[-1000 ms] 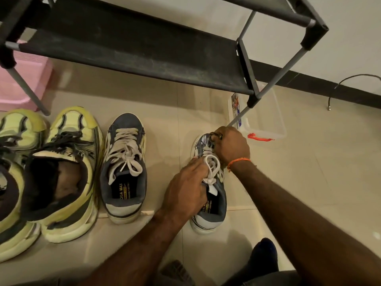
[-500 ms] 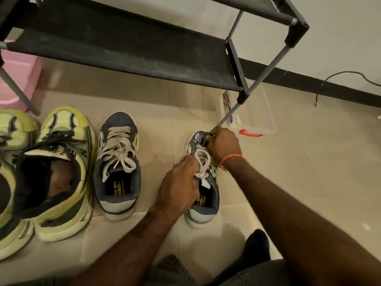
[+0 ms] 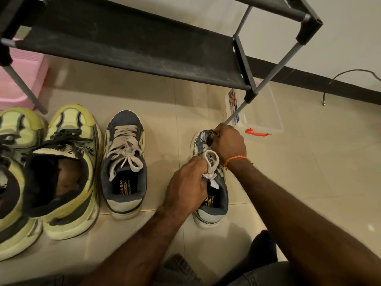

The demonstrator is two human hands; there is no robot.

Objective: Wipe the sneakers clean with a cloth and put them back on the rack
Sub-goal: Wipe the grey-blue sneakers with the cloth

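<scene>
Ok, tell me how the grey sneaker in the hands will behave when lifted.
The grey sneaker probably lifts easily; it looks small and low-cut. Its loose white laces will likely dangle. The flat sole suggests it sets down steadily, without rolling.

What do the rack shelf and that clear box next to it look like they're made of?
The rack shelf looks like black fabric, matte and dusty, stretched between grey metal-looking tubes. The clear box seems to be glossy see-through plastic, since the floor shows through it.
</scene>
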